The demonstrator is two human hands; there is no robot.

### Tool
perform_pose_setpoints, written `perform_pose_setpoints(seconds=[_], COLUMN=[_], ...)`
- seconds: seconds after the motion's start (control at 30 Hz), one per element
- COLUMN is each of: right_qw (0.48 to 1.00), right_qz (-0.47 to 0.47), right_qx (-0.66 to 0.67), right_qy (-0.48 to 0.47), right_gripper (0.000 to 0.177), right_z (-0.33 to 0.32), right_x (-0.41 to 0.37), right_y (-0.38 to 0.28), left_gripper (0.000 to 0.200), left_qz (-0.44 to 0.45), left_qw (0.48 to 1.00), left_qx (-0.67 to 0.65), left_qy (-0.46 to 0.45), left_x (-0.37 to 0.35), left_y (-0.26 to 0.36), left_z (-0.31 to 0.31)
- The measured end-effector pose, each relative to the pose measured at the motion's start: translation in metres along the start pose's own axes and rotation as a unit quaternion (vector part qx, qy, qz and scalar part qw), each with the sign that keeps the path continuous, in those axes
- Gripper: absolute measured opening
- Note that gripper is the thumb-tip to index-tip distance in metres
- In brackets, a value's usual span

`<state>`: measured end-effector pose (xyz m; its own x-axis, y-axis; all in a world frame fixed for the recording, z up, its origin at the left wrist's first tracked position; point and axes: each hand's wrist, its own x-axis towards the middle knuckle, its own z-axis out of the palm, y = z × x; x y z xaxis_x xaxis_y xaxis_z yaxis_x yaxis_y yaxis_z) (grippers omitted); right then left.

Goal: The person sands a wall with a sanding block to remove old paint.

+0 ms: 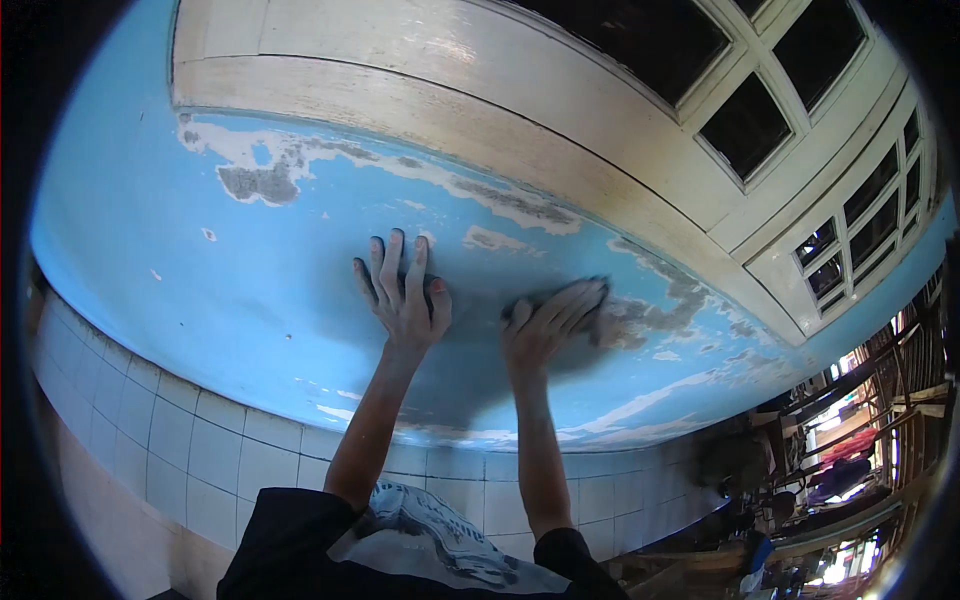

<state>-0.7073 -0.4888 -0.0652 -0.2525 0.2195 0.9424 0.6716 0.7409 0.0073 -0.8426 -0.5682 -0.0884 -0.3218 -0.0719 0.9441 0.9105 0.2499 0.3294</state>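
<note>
My left hand (405,295) lies flat against the blue painted wall (290,290), fingers spread and holding nothing. To its right, my right hand (550,325), slightly blurred, presses on a dark piece of sandpaper (602,290). Most of that sheet is hidden under the palm and fingers; its dark edges show at the fingertips. Just right of it is a peeled grey and white patch (630,325) in the paint. Pale dust covers both hands. More bare patches (265,180) run along the wall under the white wooden frame.
A white wooden frame with dark glass panes (745,125) spans the top and right above the wall. Pale tiles (270,465) line the lower wall. At the lower right, wooden beams (850,520) and cluttered items stand in a darker area.
</note>
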Motion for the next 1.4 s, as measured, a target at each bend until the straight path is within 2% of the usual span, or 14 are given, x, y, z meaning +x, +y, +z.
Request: perform_pose_setpoints(seconds=[0.1,0.2,0.4,0.53,0.63,0.7,0.83,0.93,1.0,1.2,1.23,1.3,1.37,1.4], right_qw=[1.000,0.999,0.999,0.998,0.999,0.994,0.992,1.000,0.993,0.981,0.981,0.999,0.951,0.951], right_qz=[0.001,0.003,0.011,-0.032,0.024,0.067,0.074,-0.012,0.005,0.132,0.132,0.034,0.205,0.206], right_qx=[-0.019,0.008,0.027,-0.026,0.002,0.021,-0.006,-0.017,-0.113,-0.069,-0.070,-0.034,0.131,0.134], right_qy=[0.008,0.045,0.015,0.039,0.029,0.079,0.105,0.023,0.011,0.126,0.123,-0.006,0.189,0.187], right_gripper=[0.069,0.068,0.066,0.064,0.066,0.066,0.063,0.061,0.063,0.061,0.061,0.068,0.069,0.069], right_z=[0.016,-0.011,-0.016,0.010,-0.005,-0.026,-0.013,0.007,0.029,0.007,0.001,-0.016,-0.026,-0.020], right_x=[-0.031,0.035,0.050,-0.012,0.019,0.062,0.049,-0.002,-0.030,0.030,0.028,0.024,0.054,0.058], right_y=[0.003,-0.014,-0.014,0.003,0.011,0.016,0.012,0.022,0.072,0.016,0.021,0.040,0.034,0.040], left_gripper=[0.048,0.047,0.047,0.045,0.048,0.048,0.045,0.045,0.045,0.049,0.049,0.049,0.050,0.050], left_qz=[0.004,0.004,0.005,-0.007,0.013,0.003,-0.009,-0.008,0.000,0.017,0.016,0.010,0.009,0.007], left_qw=[1.000,1.000,1.000,1.000,1.000,1.000,1.000,1.000,1.000,1.000,1.000,1.000,1.000,1.000], left_qx=[0.006,0.008,0.004,-0.009,0.001,0.003,-0.005,-0.009,0.007,0.012,0.012,0.004,0.004,0.003], left_qy=[0.013,0.009,0.005,0.024,0.000,-0.002,0.019,0.023,0.026,0.003,0.000,0.001,0.004,0.009], left_x=[0.000,0.000,0.001,0.000,0.000,0.000,0.002,0.000,0.000,0.000,0.000,0.000,0.001,0.000], left_y=[0.000,0.000,0.001,0.001,-0.002,-0.001,0.000,0.002,-0.001,-0.002,-0.001,-0.001,0.000,0.000], left_z=[0.003,0.002,0.000,0.002,0.000,0.000,0.002,0.002,0.003,0.000,0.000,0.000,0.002,0.003])
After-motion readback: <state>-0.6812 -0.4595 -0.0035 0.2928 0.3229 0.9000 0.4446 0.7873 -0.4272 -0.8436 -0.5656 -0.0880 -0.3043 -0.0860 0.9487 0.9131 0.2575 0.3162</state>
